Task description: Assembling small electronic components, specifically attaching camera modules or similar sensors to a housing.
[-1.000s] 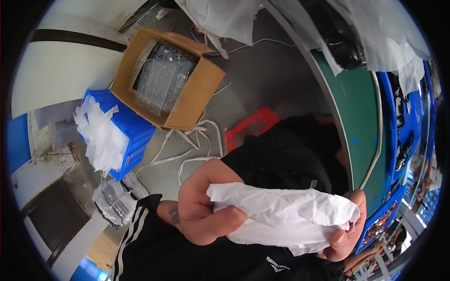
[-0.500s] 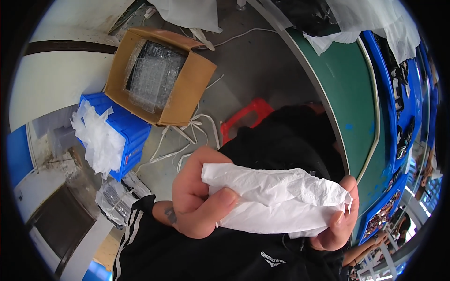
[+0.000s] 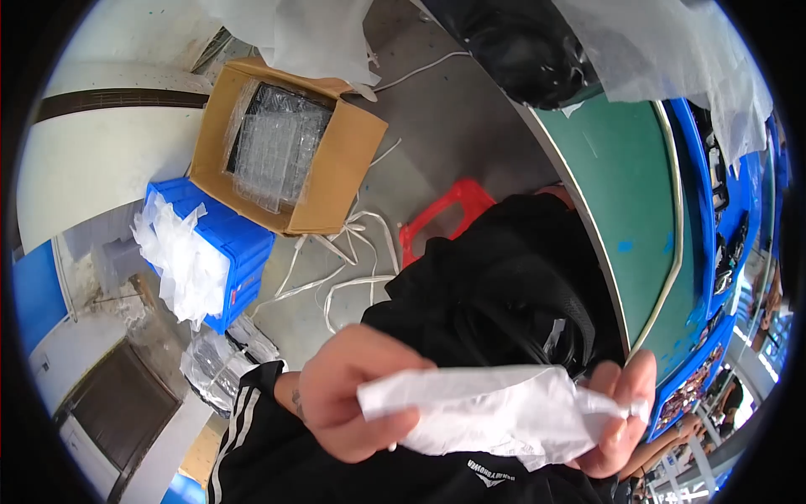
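A folded, creased white sheet [image 3: 504, 412], thin like tissue paper or soft wrapping, stretches between my hands in front of my black top. At its left end my left hand [image 3: 357, 395] is closed, with the thumb on the near side and the fingers behind. My right hand [image 3: 620, 416] pinches the right end, where a small twisted corner shows between the fingers. Both hands are slightly smeared by motion. Whether anything lies inside the folds cannot be seen.
A blue crate [image 3: 243, 267] at left overflows with white sheets [image 3: 180, 260]. Behind it an open cardboard box [image 3: 344, 168] holds clear plastic packaging [image 3: 273, 155]. A red stool [image 3: 453, 214] and white cords [image 3: 361, 227] are on the floor. The green table [image 3: 630, 210] with blue trays [image 3: 701, 210] curves along the right.
Both hands have moved lower in the view with the white sheet, which now looks flatter and narrower. The view has shifted slightly, showing more of the black bag at the top.
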`<move>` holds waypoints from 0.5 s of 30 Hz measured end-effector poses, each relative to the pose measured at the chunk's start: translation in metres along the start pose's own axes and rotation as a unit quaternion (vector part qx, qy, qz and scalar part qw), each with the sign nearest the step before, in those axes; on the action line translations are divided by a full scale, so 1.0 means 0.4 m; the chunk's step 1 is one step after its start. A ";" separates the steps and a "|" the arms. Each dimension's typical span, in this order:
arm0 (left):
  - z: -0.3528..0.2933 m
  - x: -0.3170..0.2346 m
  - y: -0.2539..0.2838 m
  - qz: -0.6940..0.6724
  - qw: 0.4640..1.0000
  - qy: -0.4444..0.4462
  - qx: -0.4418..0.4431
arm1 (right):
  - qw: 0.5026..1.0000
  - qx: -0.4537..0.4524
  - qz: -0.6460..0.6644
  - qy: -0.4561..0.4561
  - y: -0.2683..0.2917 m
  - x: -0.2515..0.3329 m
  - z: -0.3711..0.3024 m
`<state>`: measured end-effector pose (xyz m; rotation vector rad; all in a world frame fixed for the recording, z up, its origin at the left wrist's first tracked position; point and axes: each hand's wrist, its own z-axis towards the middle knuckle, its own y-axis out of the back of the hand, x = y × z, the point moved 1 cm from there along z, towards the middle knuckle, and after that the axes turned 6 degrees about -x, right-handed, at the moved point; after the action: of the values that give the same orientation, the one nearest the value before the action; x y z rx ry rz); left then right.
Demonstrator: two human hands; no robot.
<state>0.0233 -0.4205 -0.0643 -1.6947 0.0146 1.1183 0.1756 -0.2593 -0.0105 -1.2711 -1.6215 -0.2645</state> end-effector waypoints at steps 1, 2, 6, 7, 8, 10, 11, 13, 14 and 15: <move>-0.003 0.003 0.002 0.043 0.998 0.015 -0.032 | 0.998 -0.008 -0.019 -0.062 0.006 0.004 0.002; -0.005 0.006 0.002 0.086 0.994 0.030 -0.063 | 0.999 0.002 -0.035 -0.037 0.009 -0.015 0.018; 0.005 0.025 0.019 0.190 0.964 0.066 -0.172 | 0.994 0.061 -0.037 -0.083 -0.016 -0.068 0.086; 0.013 0.041 0.018 0.173 0.966 0.037 -0.187 | 0.992 0.075 -0.038 -0.092 -0.020 -0.069 0.094; 0.016 0.045 0.027 0.193 0.964 0.024 -0.184 | 0.992 0.082 -0.054 -0.083 -0.026 -0.066 0.101; 0.014 0.046 0.037 0.214 0.960 0.008 -0.182 | 0.990 0.092 -0.070 -0.075 -0.038 -0.064 0.111; 0.012 0.045 0.041 0.200 0.961 0.011 -0.191 | 0.990 0.090 -0.075 -0.075 -0.043 -0.066 0.115; 0.007 0.045 0.041 0.184 0.961 0.007 -0.204 | 0.989 0.096 -0.084 -0.075 -0.049 -0.071 0.117; 0.007 0.047 0.039 0.193 0.959 0.000 -0.206 | 0.988 0.098 -0.082 -0.085 -0.052 -0.078 0.116; 0.012 0.048 0.038 0.201 0.958 -0.009 -0.206 | 0.987 0.100 -0.079 -0.093 -0.058 -0.081 0.119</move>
<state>0.0232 -0.4146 -0.0885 -2.1132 0.1289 1.5179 0.1274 -0.2559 -0.0492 -1.0403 -1.8622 -0.0798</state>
